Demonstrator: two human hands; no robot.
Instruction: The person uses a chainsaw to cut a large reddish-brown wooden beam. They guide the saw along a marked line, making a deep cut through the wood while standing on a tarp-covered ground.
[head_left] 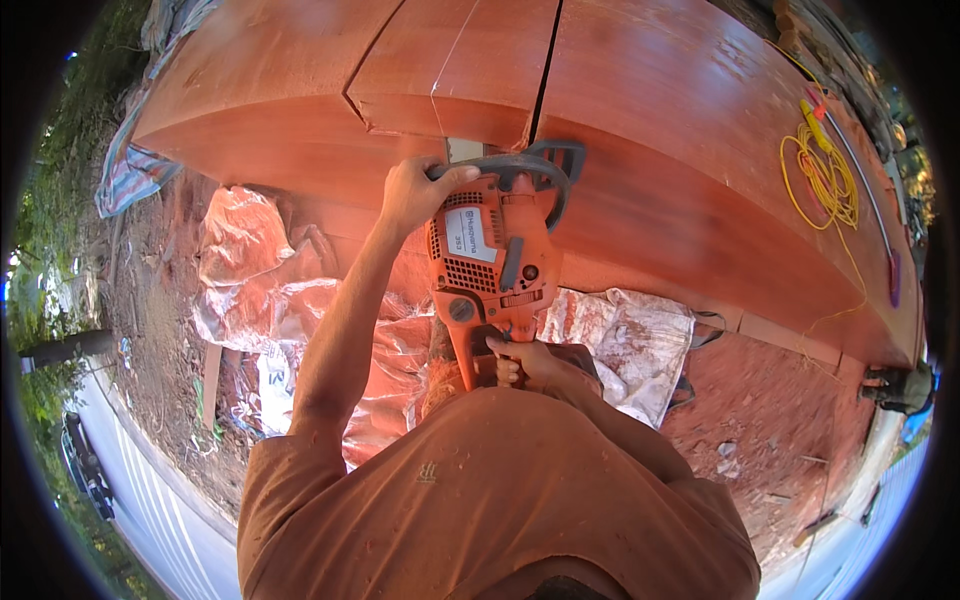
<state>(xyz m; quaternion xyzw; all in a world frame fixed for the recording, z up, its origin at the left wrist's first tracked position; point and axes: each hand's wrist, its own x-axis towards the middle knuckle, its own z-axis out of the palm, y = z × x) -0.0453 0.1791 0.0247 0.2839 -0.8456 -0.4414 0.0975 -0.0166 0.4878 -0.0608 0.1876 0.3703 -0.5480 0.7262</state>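
An orange chainsaw (490, 260) points away from me into a huge reddish timber slab (640, 120). My left hand (415, 190) grips its grey front handle bar at the top. My right hand (525, 365) is closed on the rear handle, close to my chest. The saw's bar is hidden in the dark cut (545, 75) that runs up the slab. A second cut line angles off to the left of it, and a thin pale line runs between them.
White and clear plastic sheets (260, 290) covered in red sawdust lie on the ground below the slab. A coil of yellow cord (825, 180) rests on the slab at right. Someone's feet (900, 385) stand at far right. A paved road (140, 490) runs lower left.
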